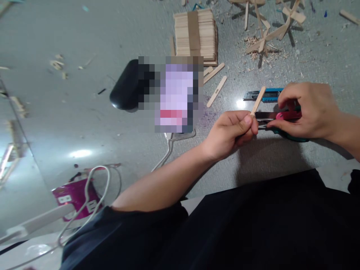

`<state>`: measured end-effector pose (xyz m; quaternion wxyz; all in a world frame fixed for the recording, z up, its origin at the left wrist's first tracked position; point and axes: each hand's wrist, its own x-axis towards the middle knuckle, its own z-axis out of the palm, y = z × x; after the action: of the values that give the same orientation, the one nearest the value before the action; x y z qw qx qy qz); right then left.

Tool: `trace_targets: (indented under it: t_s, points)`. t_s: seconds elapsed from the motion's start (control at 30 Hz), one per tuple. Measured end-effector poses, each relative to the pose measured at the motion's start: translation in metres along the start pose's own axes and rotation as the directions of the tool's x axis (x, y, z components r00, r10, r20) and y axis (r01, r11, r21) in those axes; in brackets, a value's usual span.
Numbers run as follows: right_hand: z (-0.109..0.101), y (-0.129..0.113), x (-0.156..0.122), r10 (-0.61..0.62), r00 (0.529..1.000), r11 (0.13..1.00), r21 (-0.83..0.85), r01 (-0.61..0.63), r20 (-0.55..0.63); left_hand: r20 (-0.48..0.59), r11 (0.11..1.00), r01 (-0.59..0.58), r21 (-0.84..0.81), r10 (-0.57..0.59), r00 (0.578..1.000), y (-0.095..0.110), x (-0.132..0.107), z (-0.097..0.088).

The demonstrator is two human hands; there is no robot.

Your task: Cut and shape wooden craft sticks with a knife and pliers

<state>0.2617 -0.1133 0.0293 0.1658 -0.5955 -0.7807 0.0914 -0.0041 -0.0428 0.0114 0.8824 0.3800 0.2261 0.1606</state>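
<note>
My left hand (237,129) is closed, pinching a wooden craft stick (259,99) upright and tilted between thumb and fingers. Beside it, my right hand (308,110) curls round the red handle of a knife (291,114), whose dark blade points left toward the stick and my left fingertips. Beneath that hand lies a green-handled tool with metal jaws (277,130), perhaps pliers, partly covered. Just behind the hands rests a blue box cutter (271,94), its right end hidden by my fingers.
A banded bundle of craft sticks (208,35) stands at the back, with loose sticks (216,91) in front. Joined stick pieces (264,39) and shavings lie back right. To the left are a blurred-out phone (176,93), a black case (128,86), white cables and a purple power strip (77,195).
</note>
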Motion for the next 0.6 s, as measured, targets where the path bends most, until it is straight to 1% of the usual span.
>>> trace_targets:
  t_s: [0.03, 0.1, 0.17, 0.2, 0.23, 0.33, 0.37, 0.5, 0.6]
  points:
    - [-0.001, 0.0, 0.0, -0.013, 1.0, 1.0, -0.017, 0.013, -0.002, -0.004, 1.0, 0.005, -0.003, -0.005, 1.0, 0.0, 0.0, 0.0]
    - [-0.003, 0.001, 0.002, -0.041, 0.998, 0.999, -0.029, 0.042, 0.045, -0.007, 1.0, 0.007, -0.011, -0.007, 1.0, 0.002, 0.0, 0.002]
    - [-0.006, 0.0, 0.003, -0.071, 0.993, 0.997, -0.015, 0.073, 0.095, -0.012, 1.0, 0.0, -0.018, -0.001, 1.0, 0.002, 0.0, 0.002]
    - [-0.006, 0.0, 0.003, -0.086, 0.991, 0.996, -0.004, 0.087, 0.099, -0.014, 1.0, -0.003, -0.021, 0.003, 1.0, 0.003, 0.0, 0.003]
    - [-0.007, 0.001, 0.003, -0.101, 0.991, 0.995, 0.006, 0.101, 0.086, -0.015, 1.0, -0.004, -0.023, 0.004, 1.0, 0.002, 0.0, 0.003]
    - [-0.007, 0.002, 0.004, -0.168, 0.986, 0.985, 0.029, 0.169, -0.015, -0.019, 0.999, -0.013, -0.029, 0.012, 1.0, 0.001, 0.0, 0.001]
    - [-0.007, 0.003, 0.004, -0.174, 0.984, 0.984, 0.029, 0.175, -0.039, -0.017, 0.999, -0.019, -0.033, 0.018, 1.0, 0.0, 0.0, 0.0]
    - [-0.007, 0.006, 0.003, -0.139, 0.987, 0.99, -0.01, 0.138, -0.085, -0.005, 0.998, -0.031, -0.048, 0.031, 1.0, 0.0, 0.0, -0.002]
    - [-0.006, 0.011, 0.004, -0.201, 0.961, 0.979, -0.062, 0.192, -0.192, 0.003, 0.998, -0.039, -0.058, 0.039, 0.999, 0.001, 0.001, -0.001]
